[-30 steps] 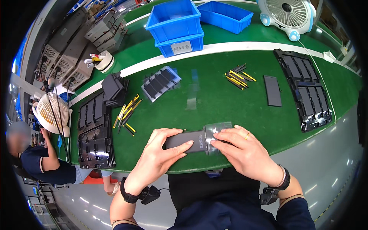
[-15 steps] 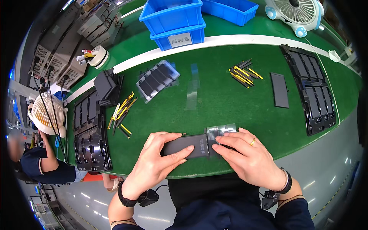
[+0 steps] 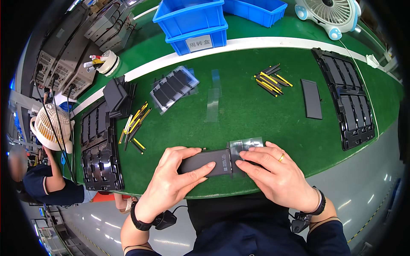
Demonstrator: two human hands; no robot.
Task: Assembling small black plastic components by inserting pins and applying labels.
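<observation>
A flat black battery (image 3: 209, 164) lies near the bench's front edge, with small print on its top face. My left hand (image 3: 173, 173) is closed round its left end, thumb on top and fingers along the far side. At its right end sits a clear film sheet (image 3: 252, 143) with dark strips, partly hidden under my fingers. My right hand (image 3: 275, 173) presses its thumb and fingertips together on the film, where it meets the battery.
Black trays (image 3: 102, 162) (image 3: 354, 102) stand at both sides. Black-and-yellow strips (image 3: 136, 121), stacked black batteries (image 3: 117, 97), a film sheet (image 3: 175, 87) and a single battery (image 3: 311, 99) lie on the green bench. Blue bins (image 3: 192, 25) and a fan (image 3: 329, 15) stand behind; another person (image 3: 53, 175) is at left.
Both hands keep the same hold on the battery and film. The view has shifted very slightly; nothing else visibly differs.
</observation>
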